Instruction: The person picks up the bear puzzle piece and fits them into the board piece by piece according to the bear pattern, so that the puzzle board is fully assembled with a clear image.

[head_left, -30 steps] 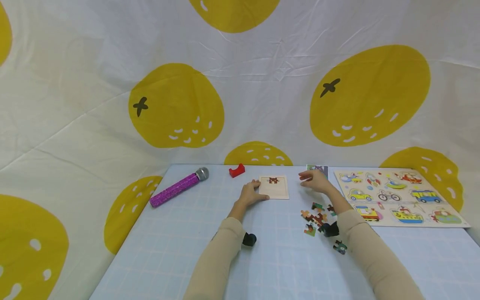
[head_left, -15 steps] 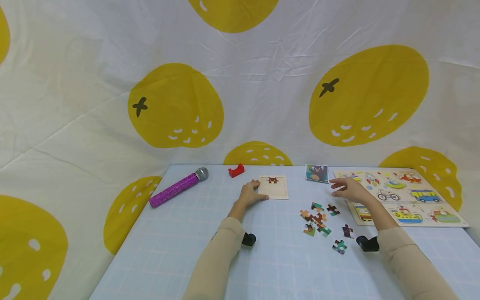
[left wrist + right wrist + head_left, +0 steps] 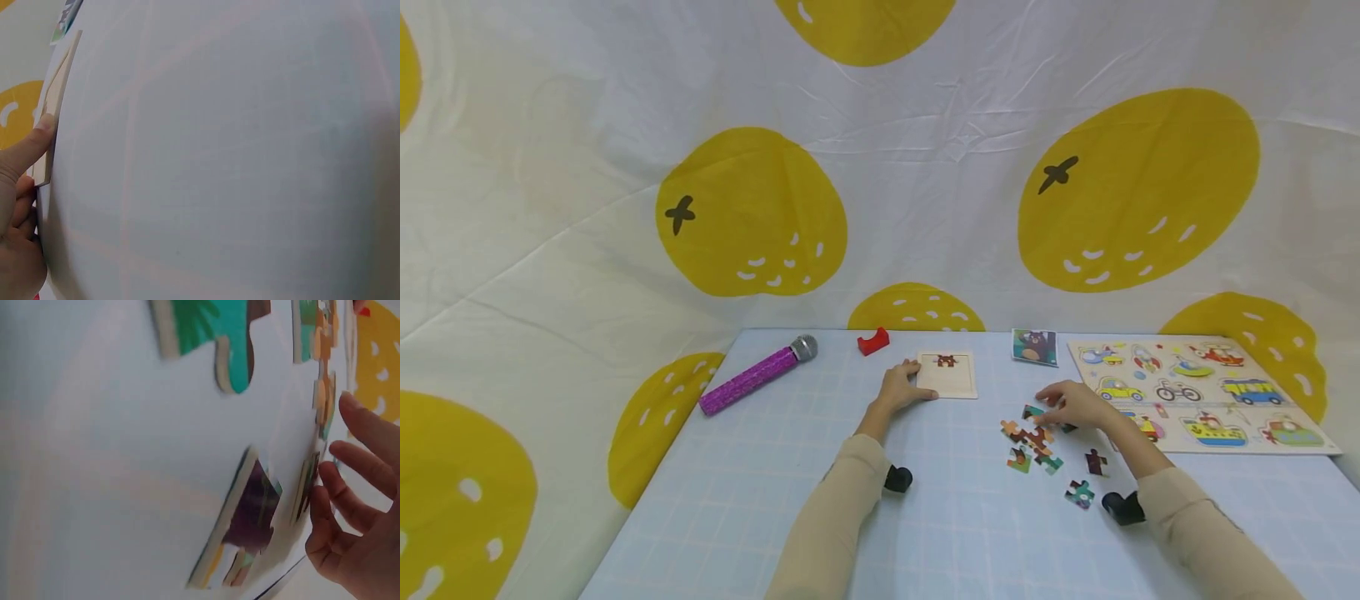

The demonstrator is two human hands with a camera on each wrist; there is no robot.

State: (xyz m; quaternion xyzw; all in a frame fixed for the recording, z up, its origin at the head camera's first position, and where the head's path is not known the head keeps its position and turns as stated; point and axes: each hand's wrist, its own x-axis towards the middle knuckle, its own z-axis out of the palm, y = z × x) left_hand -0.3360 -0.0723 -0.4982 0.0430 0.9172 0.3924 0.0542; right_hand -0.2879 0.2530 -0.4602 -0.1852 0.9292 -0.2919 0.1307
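My left hand (image 3: 895, 390) holds a small square wooden puzzle tray (image 3: 953, 383) at its left side, the thumb along the front edge. One brown bear-face puzzle piece (image 3: 946, 361) sits at the top inside the tray. In the left wrist view the thumb presses the tray's (image 3: 60, 78) edge. My right hand (image 3: 1077, 406) hovers over the loose jigsaw pieces (image 3: 1037, 438), fingers loosely bent and holding nothing. Seen from the right wrist, its fingertips are right at a dark piece (image 3: 303, 490), with a purple piece (image 3: 255, 506) lying nearer the camera.
A bear picture card (image 3: 1034, 347) lies behind the pieces. To the right is a large vehicle puzzle board (image 3: 1247, 410), partly under the right hand in view. A purple glitter microphone (image 3: 752, 380) and a red curved block (image 3: 873, 341) lie on the left and back.
My right hand swung right from beside the picture card, uncovering it, then came back left and down over the loose pieces. The left hand and tray stayed put.
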